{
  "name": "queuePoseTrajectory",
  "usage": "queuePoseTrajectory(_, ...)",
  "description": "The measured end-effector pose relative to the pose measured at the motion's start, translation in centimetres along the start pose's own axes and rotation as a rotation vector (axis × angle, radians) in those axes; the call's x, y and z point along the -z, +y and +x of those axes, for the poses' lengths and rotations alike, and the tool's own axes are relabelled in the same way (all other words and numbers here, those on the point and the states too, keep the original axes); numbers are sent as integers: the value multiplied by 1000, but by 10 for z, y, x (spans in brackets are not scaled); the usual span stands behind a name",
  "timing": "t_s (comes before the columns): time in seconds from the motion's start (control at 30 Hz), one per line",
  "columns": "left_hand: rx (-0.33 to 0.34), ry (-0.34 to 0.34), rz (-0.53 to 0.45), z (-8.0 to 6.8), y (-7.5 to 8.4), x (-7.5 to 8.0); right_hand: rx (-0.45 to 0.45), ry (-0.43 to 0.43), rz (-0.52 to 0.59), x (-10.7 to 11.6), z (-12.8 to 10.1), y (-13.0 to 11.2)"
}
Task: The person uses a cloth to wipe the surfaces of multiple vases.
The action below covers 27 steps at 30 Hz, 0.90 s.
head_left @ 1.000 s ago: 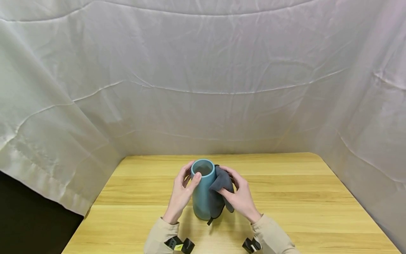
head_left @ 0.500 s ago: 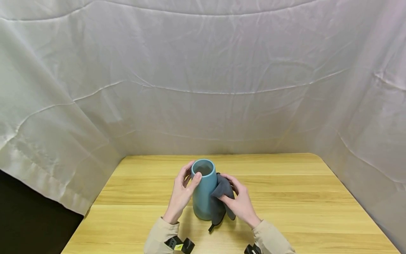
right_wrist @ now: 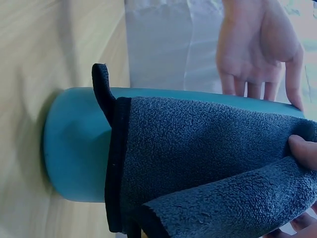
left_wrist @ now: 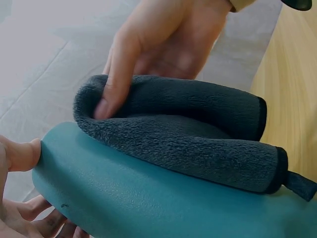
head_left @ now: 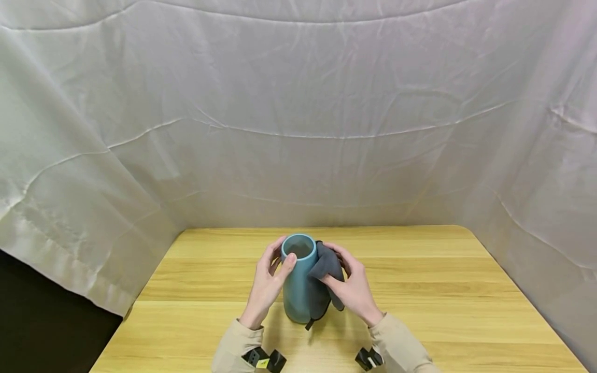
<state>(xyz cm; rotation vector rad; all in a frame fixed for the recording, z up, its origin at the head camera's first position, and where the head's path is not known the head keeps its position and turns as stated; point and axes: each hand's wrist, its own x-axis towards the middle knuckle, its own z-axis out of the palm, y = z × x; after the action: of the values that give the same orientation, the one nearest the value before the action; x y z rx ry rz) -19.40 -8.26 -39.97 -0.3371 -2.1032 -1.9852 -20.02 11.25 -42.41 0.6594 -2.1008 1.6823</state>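
Head view gives me the blue vase (head_left: 296, 287) upright on the desk (head_left: 420, 290), the left hand (head_left: 267, 286) gripping near its rim. Opposite, I see the right hand (head_left: 353, 290) pinching a gray towel (head_left: 327, 263) against its side.

Flat yellow wooden table (head_left: 466, 311): light in colour, with a smooth top.
Wood stripes: long bands run from left to right, some a bit darker, with thin wavy lines in them.
Far edge: almost straight, and the far right corner is round.
Side edges: both slant, so the table looks wider near the bottom of the head view.
Near edge: outside the head view.
Tall, round, blue-green vase (head_left: 296, 290): stands up straight on the table, in the middle from left to right, its open top facing up.
Vase bottom: flat on the wood, with rounded lower edges.
Shadows: soft and dark, they lie on the wood close to the vase.
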Motion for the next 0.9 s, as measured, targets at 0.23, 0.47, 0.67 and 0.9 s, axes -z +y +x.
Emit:
queuePoseTrajectory(0.23,-2,-2,4,0,-1,0,-21,2,-34,0,-6,9)
queuePoseTrajectory(0.47,0,-1,6,1,-1,0,-85,-31,-79,-3,-20,24)
queuePoseTrajectory(0.67,6,-1,3,0,-1,0,-109,-27,-64,-2,-19,21)
queuePoseTrajectory(0.9,5,2,3,0,-1,0,-61,-12,-40,-1,-10,10)
